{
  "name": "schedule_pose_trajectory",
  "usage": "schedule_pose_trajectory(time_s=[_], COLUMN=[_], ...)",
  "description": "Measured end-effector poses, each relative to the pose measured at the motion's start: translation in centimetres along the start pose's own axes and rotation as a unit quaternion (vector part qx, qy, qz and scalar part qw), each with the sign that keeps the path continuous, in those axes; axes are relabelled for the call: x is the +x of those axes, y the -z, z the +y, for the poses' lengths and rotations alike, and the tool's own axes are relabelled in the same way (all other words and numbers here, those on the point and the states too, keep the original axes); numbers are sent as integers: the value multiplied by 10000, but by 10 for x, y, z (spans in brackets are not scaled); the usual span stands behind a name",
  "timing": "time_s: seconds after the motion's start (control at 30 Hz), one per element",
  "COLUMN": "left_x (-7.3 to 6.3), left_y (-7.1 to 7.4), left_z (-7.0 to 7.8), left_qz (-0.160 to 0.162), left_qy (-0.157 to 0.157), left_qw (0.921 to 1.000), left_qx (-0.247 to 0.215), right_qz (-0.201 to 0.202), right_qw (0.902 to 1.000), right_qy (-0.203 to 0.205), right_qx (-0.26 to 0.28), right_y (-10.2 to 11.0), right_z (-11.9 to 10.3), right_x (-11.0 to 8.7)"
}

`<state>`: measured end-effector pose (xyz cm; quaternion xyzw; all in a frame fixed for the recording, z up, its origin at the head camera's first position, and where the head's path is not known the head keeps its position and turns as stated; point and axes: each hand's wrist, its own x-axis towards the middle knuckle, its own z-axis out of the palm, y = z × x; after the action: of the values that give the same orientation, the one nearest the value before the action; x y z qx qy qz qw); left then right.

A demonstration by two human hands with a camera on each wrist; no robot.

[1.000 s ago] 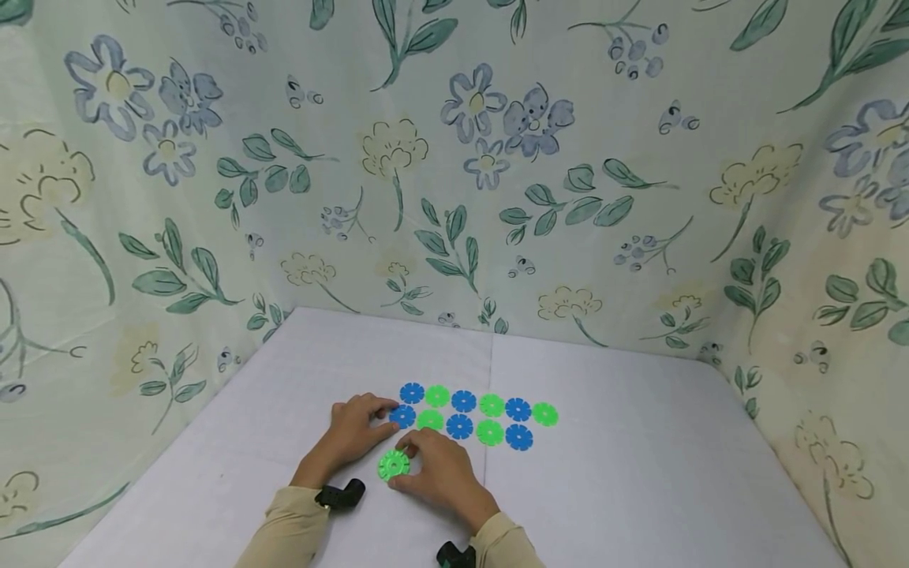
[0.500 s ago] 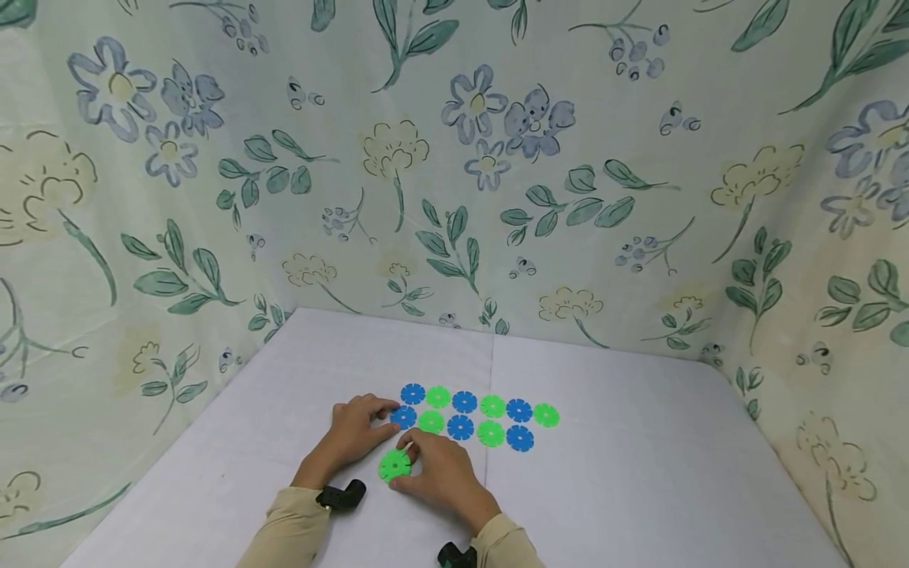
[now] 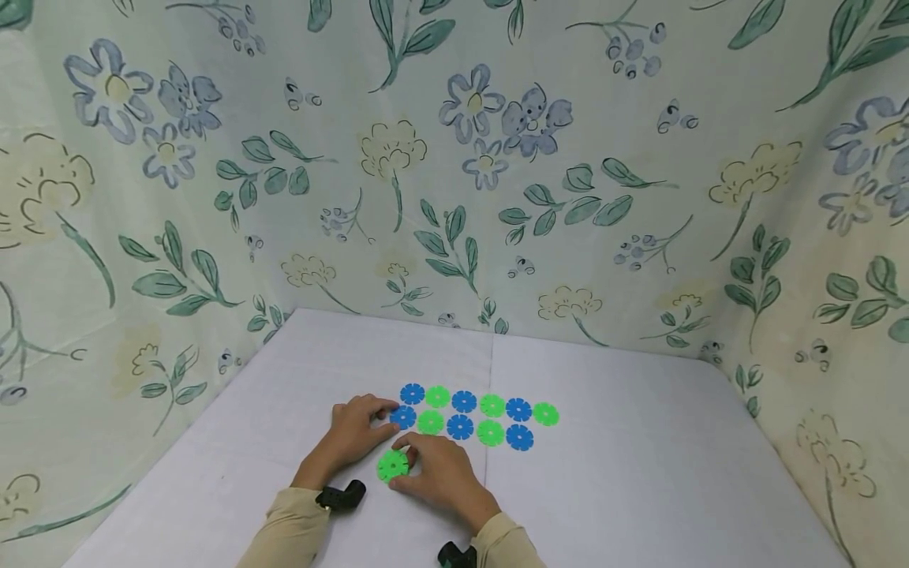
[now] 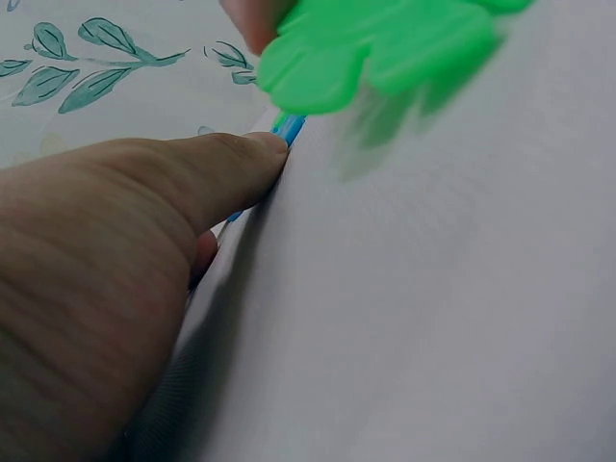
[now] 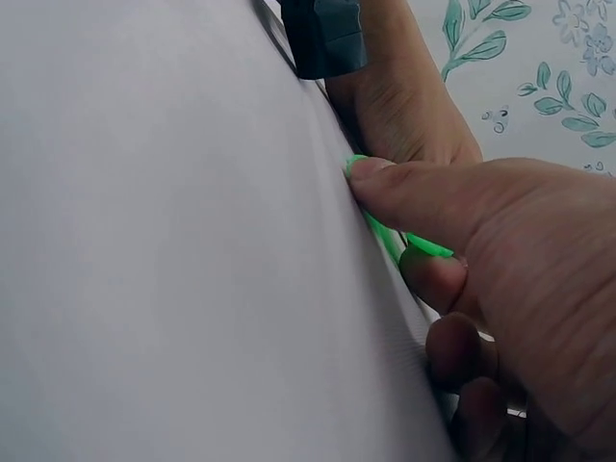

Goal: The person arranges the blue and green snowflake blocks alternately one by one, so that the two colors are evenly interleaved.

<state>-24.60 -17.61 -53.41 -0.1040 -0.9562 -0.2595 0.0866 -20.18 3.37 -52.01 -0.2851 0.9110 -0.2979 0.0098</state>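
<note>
My right hand (image 3: 443, 473) pinches a green notched disc (image 3: 393, 466) between thumb and fingers, low over the table in front of the rows. In the right wrist view only the thin edges of green plastic (image 5: 385, 241) show by the thumb. My left hand (image 3: 351, 430) rests at the left end of the front row, its thumb and index finger at the edges of a blue notched disc (image 3: 402, 417). The left wrist view shows that thumb (image 4: 231, 168) touching the blue edge, while the green disc (image 4: 385, 48) hangs above the cloth nearby.
Blue and green discs lie flat in two alternating rows, with a green disc (image 3: 545, 414) at the right end of the back row. White cloth (image 3: 625, 457) covers the table. A floral curtain (image 3: 454, 197) stands behind and at both sides.
The green disc in my right hand has turned and tilted slightly between the fingers. My left hand and the rows of discs stay in place.
</note>
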Motion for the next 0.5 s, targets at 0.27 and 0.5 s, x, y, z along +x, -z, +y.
schedule_pose_trajectory(time_s=[0.27, 0.5], left_x=[0, 0], left_y=[0, 0], left_z=[1, 0], left_qz=[-33, -72], left_qy=[45, 108], left_qw=[10000, 9999], left_qx=[-1, 36], right_qz=[47, -13], right_qw=[9996, 9980], right_qy=[78, -28], right_qx=[266, 637], right_y=[3, 5], right_z=[1, 1], right_x=[-1, -1])
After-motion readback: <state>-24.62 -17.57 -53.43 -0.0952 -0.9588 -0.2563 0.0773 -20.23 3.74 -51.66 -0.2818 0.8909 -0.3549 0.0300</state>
